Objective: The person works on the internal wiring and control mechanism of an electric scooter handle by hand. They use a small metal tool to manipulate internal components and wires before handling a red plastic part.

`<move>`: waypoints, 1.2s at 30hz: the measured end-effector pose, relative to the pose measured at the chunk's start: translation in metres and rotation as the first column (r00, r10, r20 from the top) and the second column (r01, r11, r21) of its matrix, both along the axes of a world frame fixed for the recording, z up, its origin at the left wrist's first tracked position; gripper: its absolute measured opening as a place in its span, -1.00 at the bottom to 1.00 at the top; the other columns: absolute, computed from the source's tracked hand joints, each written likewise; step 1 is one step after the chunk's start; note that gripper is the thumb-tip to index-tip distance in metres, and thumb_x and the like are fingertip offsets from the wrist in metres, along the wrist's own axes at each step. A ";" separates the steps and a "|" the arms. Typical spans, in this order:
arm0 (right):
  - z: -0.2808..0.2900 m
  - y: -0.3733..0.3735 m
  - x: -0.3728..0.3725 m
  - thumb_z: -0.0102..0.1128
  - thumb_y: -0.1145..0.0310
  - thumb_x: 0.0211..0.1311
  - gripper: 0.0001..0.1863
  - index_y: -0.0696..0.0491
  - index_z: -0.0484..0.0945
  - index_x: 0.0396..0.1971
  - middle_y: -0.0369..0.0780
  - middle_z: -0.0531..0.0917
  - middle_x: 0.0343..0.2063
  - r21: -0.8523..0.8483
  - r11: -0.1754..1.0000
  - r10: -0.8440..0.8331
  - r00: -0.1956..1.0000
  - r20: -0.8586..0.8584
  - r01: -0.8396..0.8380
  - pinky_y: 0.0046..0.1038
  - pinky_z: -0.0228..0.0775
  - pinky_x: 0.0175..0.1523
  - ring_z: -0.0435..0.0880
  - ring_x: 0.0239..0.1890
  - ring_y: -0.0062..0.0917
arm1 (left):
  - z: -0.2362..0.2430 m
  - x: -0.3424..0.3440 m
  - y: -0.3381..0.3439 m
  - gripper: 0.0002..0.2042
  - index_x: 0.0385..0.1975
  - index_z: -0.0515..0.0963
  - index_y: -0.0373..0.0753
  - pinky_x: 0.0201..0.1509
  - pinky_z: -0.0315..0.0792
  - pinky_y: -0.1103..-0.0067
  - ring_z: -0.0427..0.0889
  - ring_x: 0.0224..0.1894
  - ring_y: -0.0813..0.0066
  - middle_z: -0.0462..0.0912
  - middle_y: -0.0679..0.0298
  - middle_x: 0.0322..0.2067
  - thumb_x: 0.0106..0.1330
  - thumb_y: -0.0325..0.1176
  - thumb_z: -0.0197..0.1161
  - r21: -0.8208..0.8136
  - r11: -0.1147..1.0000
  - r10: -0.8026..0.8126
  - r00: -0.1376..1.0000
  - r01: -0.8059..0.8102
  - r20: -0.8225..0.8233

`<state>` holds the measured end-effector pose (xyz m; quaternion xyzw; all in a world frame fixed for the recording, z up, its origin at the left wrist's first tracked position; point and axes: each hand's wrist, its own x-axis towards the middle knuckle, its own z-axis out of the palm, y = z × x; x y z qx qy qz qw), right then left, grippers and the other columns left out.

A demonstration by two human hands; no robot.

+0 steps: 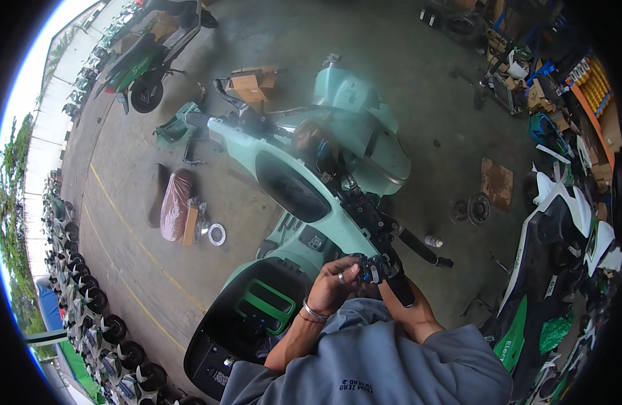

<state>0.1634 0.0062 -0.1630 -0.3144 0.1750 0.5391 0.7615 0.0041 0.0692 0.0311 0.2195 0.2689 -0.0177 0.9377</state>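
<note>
A mint-green scooter stands before me, its handlebar cover [240, 148] with a dark oval display [292, 187] running diagonally toward me. At its near end, a small black handlebar switch unit [374, 270] sits beside a black handlebar grip [400, 291]. My left hand [333, 283], with a ring and a bracelet, has its fingers closed on the left side of this switch unit. My right forearm [413, 312] reaches up behind the grip; the right hand [390, 287] is mostly hidden there, and its fingers do not show. Dark wiring and parts lie exposed along the cover's right side.
The scooter's open black under-seat bin [257, 317] is left of me. Beyond the handlebar are mint body panels [355, 101]. A wrapped seat [176, 204] and white ring [217, 234] lie on the floor left. A small bottle [433, 240] and another scooter [550, 236] are right.
</note>
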 end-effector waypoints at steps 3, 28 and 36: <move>0.004 -0.010 -0.004 -0.02 0.08 0.46 -0.59 0.12 0.51 0.00 -0.26 0.53 -0.21 -0.005 1.000 -0.012 1.000 0.007 0.012 -0.53 0.35 -0.14 0.44 -0.21 -0.60 | -0.003 0.001 -0.002 -0.68 -0.08 0.53 -0.45 0.01 0.51 0.41 0.66 -0.17 0.29 0.66 0.08 -0.20 0.34 -0.30 0.25 0.046 0.999 -0.011 1.000 0.011 -0.006; -0.003 -0.010 -0.016 -0.03 0.01 0.46 -0.51 0.14 0.46 0.08 -0.17 0.53 -0.05 -0.018 0.995 0.103 0.994 0.034 -0.103 -0.42 0.35 0.07 0.46 0.01 -0.46 | -0.006 0.000 -0.008 -0.68 -0.01 0.55 -0.42 0.06 0.51 0.42 0.62 -0.13 0.41 0.64 0.22 -0.17 0.42 -0.28 0.18 0.016 0.997 0.067 0.991 -0.069 0.117; -0.015 0.003 -0.042 -0.04 -0.01 0.46 -0.48 0.15 0.44 0.10 -0.14 0.53 0.00 0.008 0.991 0.134 0.991 -0.026 -0.133 -0.39 0.35 0.14 0.46 0.08 -0.41 | -0.006 0.001 -0.003 -0.67 -0.04 0.55 -0.43 0.07 0.54 0.40 0.63 -0.10 0.43 0.65 0.17 -0.15 0.41 -0.26 0.19 0.009 1.000 0.017 0.992 -0.018 0.126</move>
